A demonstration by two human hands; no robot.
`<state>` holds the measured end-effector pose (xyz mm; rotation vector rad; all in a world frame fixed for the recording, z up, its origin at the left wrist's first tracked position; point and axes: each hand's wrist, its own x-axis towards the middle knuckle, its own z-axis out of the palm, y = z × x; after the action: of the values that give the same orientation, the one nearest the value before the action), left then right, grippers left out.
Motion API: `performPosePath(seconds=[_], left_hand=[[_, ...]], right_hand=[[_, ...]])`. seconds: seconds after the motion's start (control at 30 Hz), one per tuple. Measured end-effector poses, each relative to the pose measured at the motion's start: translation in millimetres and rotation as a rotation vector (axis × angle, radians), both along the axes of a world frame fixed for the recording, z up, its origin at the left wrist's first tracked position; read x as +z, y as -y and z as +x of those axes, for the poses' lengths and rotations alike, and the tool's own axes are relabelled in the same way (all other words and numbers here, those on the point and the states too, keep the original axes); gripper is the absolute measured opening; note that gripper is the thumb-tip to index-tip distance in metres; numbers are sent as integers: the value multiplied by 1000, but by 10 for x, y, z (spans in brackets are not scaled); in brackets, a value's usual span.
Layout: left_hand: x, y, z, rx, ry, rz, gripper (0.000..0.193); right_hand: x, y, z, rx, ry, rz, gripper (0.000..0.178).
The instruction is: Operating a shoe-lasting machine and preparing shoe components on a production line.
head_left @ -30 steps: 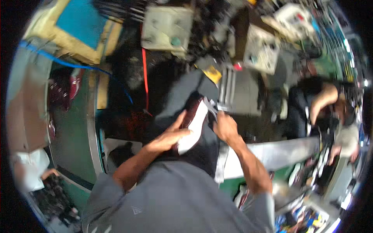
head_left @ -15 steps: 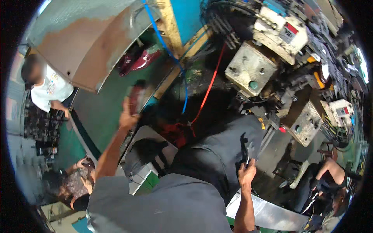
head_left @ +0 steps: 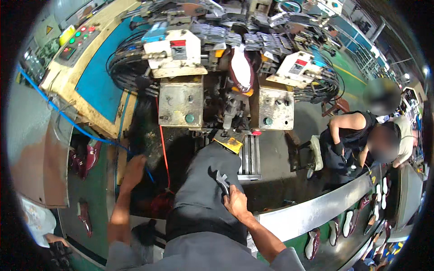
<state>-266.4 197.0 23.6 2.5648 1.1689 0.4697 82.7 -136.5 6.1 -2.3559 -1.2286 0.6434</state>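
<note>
Since the left hand (head_left: 132,173), its grip untellable through blur, is held near the blue hose (head_left: 96,138) at the machine's (head_left: 233,110) near left, the hose could be snagged by a sideways sweep, pliers (head_left: 221,179) being gripped in the right hand (head_left: 236,202) before the machine.

A head-worn fisheye looks down on the hands (head_left: 236,202) close below, facing the machinery (head_left: 210,34) ahead.

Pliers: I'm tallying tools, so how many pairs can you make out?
1: the pliers in the person's right hand, over the dark trousers. More may be hidden in the clutter.
</note>
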Motion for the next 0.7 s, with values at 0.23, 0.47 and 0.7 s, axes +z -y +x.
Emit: performPosePath(seconds=[0.23, 0.47, 0.7], left_hand=[[1126, -498, 3758, -85, 720, -639, 51], [1294, -829, 4792, -431, 1058, -1513, 49], [1776, 341, 3940, -442, 834, -1062, 91]], right_hand=[[-178, 374, 243, -421, -660, 323, 39], [-52, 852, 411, -925, -1133, 305, 32], [-185, 1264, 471, -620, -375, 204, 31]])
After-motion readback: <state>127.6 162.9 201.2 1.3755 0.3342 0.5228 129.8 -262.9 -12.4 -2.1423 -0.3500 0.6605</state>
